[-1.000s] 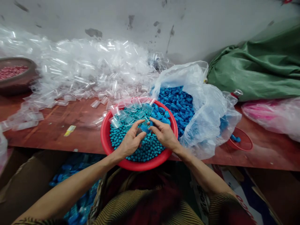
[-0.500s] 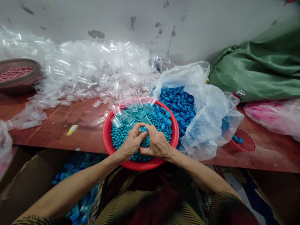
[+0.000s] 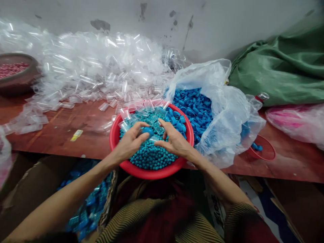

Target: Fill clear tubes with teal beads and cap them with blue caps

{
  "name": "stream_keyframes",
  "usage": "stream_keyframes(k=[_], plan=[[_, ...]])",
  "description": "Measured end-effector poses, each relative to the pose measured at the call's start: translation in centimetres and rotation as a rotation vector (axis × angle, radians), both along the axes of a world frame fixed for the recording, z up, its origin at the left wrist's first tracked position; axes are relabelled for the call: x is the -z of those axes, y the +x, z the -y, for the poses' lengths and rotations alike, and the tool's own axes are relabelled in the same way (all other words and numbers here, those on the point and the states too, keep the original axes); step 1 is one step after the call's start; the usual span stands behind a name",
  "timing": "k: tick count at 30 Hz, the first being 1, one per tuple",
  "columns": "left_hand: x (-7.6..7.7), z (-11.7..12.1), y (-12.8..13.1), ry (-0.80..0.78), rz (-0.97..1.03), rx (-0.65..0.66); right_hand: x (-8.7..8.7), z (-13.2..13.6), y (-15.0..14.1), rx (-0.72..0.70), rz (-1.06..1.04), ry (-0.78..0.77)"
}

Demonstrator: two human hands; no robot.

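Note:
A red basin [image 3: 152, 173] holds small teal balls [image 3: 152, 155], with clear plastic tubes [image 3: 126, 116] and blue plastic caps [image 3: 178, 119] lying on top. Over the basin, my left hand [image 3: 130, 140] grips a clear tube with a blue cap [image 3: 147, 131] on its end, between thumb and fingers. The tube's clear end points to the right. My right hand [image 3: 174, 140] hovers just to the right, thumb and fingers apart, with nothing visible between them.
Clear tubes [image 3: 96, 64] are heaped along the wall. Beside the basin, a plastic bag [image 3: 220, 111] spills blue caps [image 3: 193, 104]. A red mesh basket [image 3: 265, 153] stands right, a bowl of pink balls [image 3: 20, 81] left. Below the table edge sits a carton [image 3: 32, 189] of blue-capped tubes [image 3: 88, 206].
My hands, pressed together half a second ago, have parted. My left hand has moved left with the capped tube; my right hand has opened and let go. The view has shifted slightly.

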State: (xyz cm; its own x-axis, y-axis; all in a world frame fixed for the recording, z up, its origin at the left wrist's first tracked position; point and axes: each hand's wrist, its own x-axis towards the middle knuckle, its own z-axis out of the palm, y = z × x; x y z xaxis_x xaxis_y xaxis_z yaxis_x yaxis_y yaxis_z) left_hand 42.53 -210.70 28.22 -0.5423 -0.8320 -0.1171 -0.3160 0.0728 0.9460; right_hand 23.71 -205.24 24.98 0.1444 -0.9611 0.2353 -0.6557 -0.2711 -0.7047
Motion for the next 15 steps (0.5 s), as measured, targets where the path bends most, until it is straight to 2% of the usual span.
stream_keyframes(k=[4, 7, 9, 12, 14, 15], plan=[[-1.7, 0.7, 7.9, 0.034, 0.205, -0.072, 0.9, 0.2, -2.6, 0.1, 0.044, -0.003], [-1.6, 1.1, 13.3, -0.012, 0.448, -0.137, 1.6, 0.0, -3.1, 0.092, 0.051, 0.022], [-1.4, 1.1, 15.0, -0.135, 0.662, -0.191, 1.8, 0.0, -2.9, 0.102, 0.052, 0.026], [-1.0, 0.5, 14.0, -0.436, 0.891, -0.289, 1.9, 0.3, -2.6, 0.139, 0.069, 0.012], [-0.7, -0.2, 11.3, -0.575, 0.84, -0.308, 1.9, 0.6, -2.8, 0.165, 0.085, 0.005], [-0.3, -0.5, 9.5, -0.602, 0.765, -0.256, 1.8, 0.7, -3.0, 0.185, 0.093, 0.001]])
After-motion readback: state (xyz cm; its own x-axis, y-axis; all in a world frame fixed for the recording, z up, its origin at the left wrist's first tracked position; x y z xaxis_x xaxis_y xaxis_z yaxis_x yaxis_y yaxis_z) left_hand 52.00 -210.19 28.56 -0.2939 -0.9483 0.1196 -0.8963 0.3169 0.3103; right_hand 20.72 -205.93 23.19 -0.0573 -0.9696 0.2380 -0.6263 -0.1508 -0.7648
